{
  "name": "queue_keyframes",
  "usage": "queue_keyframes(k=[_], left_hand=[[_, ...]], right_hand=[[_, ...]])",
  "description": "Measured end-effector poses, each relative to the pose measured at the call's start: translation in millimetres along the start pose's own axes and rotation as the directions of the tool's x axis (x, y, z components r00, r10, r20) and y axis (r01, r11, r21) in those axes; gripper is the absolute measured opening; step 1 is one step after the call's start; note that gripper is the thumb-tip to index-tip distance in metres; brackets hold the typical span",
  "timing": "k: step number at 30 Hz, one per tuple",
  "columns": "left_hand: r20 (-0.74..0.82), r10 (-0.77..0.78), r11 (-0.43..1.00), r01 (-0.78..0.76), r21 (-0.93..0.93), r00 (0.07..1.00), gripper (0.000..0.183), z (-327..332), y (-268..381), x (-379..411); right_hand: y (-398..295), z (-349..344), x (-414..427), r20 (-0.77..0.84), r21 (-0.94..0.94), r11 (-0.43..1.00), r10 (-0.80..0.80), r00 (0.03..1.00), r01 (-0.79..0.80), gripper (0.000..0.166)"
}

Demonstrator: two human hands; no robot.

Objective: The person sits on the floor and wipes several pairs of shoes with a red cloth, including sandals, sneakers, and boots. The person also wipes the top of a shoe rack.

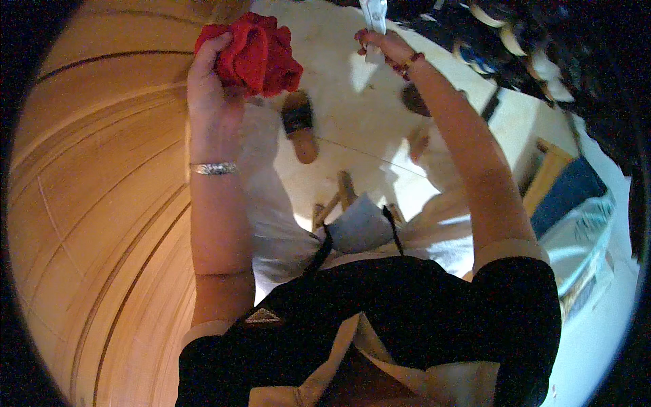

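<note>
A crumpled red cloth (262, 58) is bunched in my left hand (213, 96), whose thumb presses on its near side. That hand is raised at the upper left, beside the wooden surface, with a silvery bracelet on its wrist. My right hand (389, 48) is held out at the top of the view, closed around a slim pale object (375, 15), perhaps a tube or packet, that bears writing. The top of that object runs out of the picture. A beaded bracelet circles my right wrist. The two hands are well apart.
Wooden panelling (117, 152) fills the left side. Below are the pale floor (346, 122) and my sandalled foot (300, 127). Wooden legs (346, 188) show between my knees. At right stands a wooden-framed seat (549, 173) with blue fabric. Dark clutter (529, 46) lies at the upper right.
</note>
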State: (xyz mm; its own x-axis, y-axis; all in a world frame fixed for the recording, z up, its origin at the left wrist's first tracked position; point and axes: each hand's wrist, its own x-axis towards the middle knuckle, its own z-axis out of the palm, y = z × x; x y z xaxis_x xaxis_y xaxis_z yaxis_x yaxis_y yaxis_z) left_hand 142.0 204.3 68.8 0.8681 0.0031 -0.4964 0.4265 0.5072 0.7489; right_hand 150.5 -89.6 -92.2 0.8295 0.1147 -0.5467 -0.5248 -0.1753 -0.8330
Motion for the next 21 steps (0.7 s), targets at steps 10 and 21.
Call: queue_keyframes(k=[10, 21], left_hand=[[0.433, -0.102, 0.91, -0.091, 0.404, 0.896, 0.028, 73, -53, 15], [0.474, -0.216, 0.94, 0.05, 0.338, 0.853, 0.043, 122, -99, -13]], right_hand=[[-78, -93, -132, -0.236, 0.014, 0.986, -0.16, 0.958, 0.168, 0.03], [-112, -5, -121, -0.382, 0.16, 0.895, -0.334, 0.862, 0.417, 0.03]])
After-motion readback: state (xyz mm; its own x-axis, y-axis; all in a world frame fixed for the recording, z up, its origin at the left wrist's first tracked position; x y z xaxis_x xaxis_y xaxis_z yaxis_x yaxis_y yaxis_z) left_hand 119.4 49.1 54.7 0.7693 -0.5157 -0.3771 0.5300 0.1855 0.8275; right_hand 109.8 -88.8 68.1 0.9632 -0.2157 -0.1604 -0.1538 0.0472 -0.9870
